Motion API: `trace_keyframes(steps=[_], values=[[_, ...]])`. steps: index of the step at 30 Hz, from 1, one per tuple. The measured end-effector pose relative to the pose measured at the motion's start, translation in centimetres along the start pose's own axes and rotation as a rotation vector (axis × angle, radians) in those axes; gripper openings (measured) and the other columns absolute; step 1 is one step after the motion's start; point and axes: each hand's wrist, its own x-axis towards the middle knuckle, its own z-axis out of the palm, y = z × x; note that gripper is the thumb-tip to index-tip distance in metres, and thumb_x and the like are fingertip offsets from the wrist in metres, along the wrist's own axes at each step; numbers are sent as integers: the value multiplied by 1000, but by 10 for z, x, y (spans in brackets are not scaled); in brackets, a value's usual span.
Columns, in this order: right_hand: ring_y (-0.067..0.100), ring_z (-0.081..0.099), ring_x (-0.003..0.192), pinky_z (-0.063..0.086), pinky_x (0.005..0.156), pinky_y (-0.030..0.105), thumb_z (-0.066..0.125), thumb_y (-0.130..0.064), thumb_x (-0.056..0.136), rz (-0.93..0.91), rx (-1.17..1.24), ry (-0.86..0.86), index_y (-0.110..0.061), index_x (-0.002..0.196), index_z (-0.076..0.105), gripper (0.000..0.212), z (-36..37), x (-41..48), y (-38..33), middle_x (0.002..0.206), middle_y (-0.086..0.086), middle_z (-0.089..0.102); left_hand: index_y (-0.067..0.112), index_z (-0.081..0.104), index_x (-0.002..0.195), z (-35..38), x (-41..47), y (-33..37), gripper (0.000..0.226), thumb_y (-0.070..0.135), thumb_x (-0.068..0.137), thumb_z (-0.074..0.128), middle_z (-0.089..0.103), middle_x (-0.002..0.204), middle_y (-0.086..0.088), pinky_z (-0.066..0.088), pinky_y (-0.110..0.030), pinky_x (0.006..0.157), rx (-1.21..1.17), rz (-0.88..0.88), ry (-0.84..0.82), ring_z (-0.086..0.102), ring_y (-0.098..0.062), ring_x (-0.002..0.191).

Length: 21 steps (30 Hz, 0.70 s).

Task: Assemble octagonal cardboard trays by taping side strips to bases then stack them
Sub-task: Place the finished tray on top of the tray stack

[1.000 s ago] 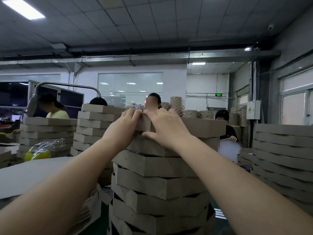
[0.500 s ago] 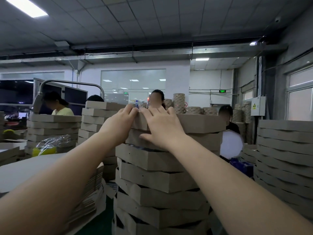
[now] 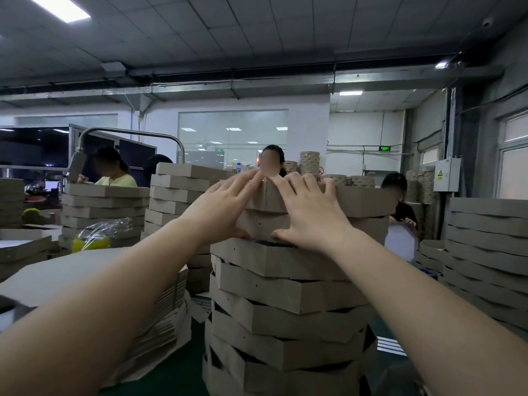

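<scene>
Head view: we square the top tray on a tall stack.
Nearest us, the stack of finished octagonal trays stands many layers high, so we judge this tray taped and its stacking nearly done, with only nudging it into line and letting go left. Our left hand and right hand press flat on the near wall of the top tray, fingers straight and spread, tips at its rim, gripping nothing. Flat sheets wait at left. Farther off stand more stacks.
</scene>
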Motion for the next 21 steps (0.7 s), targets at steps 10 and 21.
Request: trace_keyframes(steps=[10, 21], values=[[24, 25, 135, 13, 112, 54, 62, -65, 75, -5, -20, 38, -21, 152, 3, 107, 3, -3, 0, 147, 1, 24, 15, -6, 155, -4, 3, 6, 131, 55, 65, 80, 27, 149, -3, 53, -42, 89, -53, -13, 21, 32, -24, 136], [19, 13, 133, 9, 112, 61, 63, -67, 75, -40, 60, 66, -22, 154, 3, 109, -5, 2, -23, 147, 1, 23, 29, -20, 151, -10, -18, -21, 136, 48, 65, 83, 16, 152, 6, 55, -41, 85, -79, -3, 8, 35, -25, 135]])
